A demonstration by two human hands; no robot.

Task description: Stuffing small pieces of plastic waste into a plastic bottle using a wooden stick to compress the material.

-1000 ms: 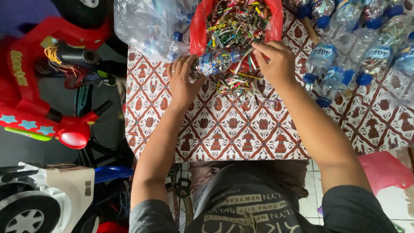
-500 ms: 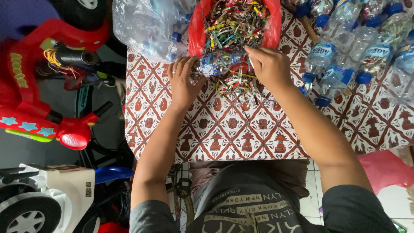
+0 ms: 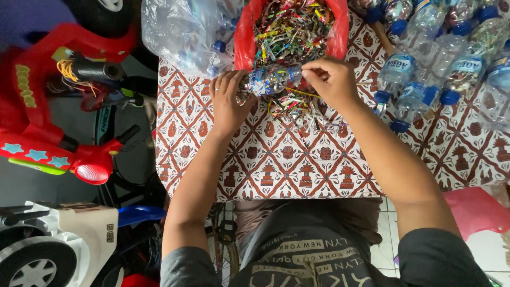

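You are stuffing a bottle. Your left hand (image 3: 229,103) holds a small clear bottle (image 3: 268,79) on its side, above the table (image 3: 297,165) near its far edge. Your fingers are curled tight around the bottom end of it. The bottle already looks full of little colored bits.

Your right hand (image 3: 332,82) is at the other end, where the mouth is. The thumb and fingers are pinched together there. They seem to hold a thin strip, but it is too small to be sure.

Just behind the bottle is a red bag (image 3: 241,42), open and full of cut colored strips (image 3: 292,29). More strips (image 3: 292,103) lie loose on the table, right under your hands.

At the far left corner is a clear bag (image 3: 175,32) with empty bottles in it. Along the far right edge lie more bottles with blue caps (image 3: 419,85). Off the left side of the table is a red toy car (image 3: 48,106), and a white one (image 3: 58,244) is nearer to you.

I think you are in the middle of the filling step. The next move needs a steady bottle and a careful push, so the strip goes straight into the small mouth. Then you will need another strip from the loose ones or from the red bag.
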